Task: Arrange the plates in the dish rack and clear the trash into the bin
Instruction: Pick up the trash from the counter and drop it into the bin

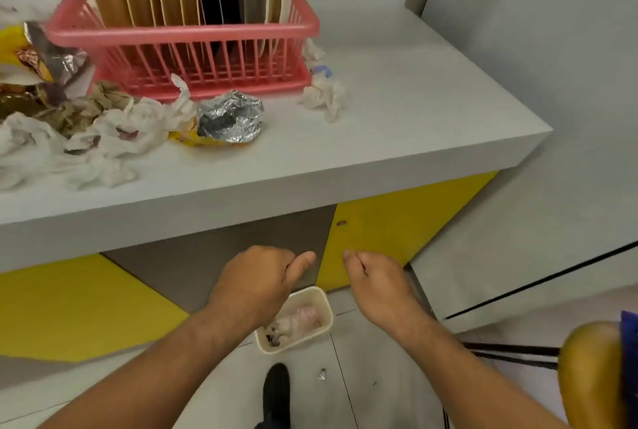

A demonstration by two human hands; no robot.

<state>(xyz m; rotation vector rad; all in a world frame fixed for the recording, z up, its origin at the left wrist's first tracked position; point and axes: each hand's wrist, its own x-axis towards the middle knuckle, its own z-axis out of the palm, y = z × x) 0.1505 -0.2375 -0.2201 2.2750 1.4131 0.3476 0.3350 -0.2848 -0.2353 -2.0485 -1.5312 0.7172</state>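
My left hand (255, 285) and right hand (378, 285) hover empty, fingers loosely curled, over the bin (312, 290) — small target, I'd say, so tissues (114, 138) could miss.

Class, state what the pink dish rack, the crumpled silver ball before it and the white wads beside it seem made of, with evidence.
Dish rack: probably moulded plastic, smooth and slightly glossy; uniform pink, thin slats. Silver ball: likely aluminium foil; sharp creases, bright glints. White wads: apparently tissue paper, matte, softly crumpled; thin plastic is possible.
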